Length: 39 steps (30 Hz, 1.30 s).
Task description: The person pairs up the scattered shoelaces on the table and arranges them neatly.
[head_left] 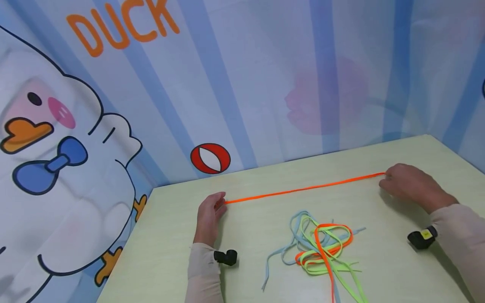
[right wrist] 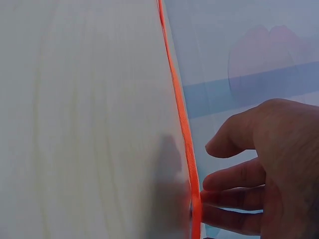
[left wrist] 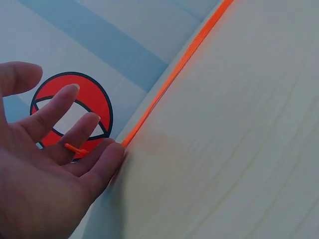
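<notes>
An orange shoelace (head_left: 303, 189) stretches straight and taut between the two hands, near the table's back edge. My left hand (head_left: 208, 216) grips its left end low among the fingers; in the left wrist view a short orange tip (left wrist: 75, 149) pokes out between them, while the thumb and index finger stand apart. At the other end, my right hand (head_left: 411, 185) holds the lace by the lower fingers. In the right wrist view the lace (right wrist: 182, 117) runs past the fingertips, with the thumb off it. Below lies a tangled pile of light-blue, yellow-green (head_left: 314, 269) and orange shoelaces.
The pale wooden table (head_left: 159, 252) meets a blue-striped curtain (head_left: 257, 84) at its back edge. A printed duck (head_left: 75, 219) and a red ball print (head_left: 197, 158) show on the curtain. Small black cameras (head_left: 226, 257) sit on both wrists.
</notes>
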Each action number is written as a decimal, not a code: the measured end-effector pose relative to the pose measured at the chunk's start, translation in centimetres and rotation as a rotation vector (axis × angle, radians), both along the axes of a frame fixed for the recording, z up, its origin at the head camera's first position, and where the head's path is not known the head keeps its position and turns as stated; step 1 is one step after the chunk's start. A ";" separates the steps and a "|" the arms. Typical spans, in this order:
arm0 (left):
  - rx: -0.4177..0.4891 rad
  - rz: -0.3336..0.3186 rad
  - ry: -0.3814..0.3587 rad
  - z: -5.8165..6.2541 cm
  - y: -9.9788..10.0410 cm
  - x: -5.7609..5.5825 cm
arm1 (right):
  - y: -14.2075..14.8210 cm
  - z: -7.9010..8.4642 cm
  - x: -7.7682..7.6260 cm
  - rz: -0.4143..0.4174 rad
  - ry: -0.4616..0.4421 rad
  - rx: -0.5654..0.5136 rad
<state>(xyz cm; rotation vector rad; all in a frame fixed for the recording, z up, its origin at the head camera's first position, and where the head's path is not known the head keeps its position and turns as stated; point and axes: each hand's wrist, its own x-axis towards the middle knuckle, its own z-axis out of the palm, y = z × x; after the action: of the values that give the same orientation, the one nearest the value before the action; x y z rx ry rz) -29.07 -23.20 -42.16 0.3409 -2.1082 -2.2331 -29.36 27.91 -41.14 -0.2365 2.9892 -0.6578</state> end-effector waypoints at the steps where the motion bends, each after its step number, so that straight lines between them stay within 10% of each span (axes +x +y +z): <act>1: -0.005 -0.002 0.005 0.0 0.0 0.0 | 0.0 0.0 0.0 -0.001 -0.001 0.006; 39: -0.064 0.045 0.163 -0.1 -0.6 0.1 | -2.0 0.8 0.5 0.031 0.075 0.043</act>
<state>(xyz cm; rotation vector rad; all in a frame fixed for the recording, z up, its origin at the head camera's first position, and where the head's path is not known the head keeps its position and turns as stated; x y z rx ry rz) -29.02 -23.85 -42.30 0.1941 -2.0620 -2.0858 -28.90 25.91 -40.39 -0.3110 3.0606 -0.5945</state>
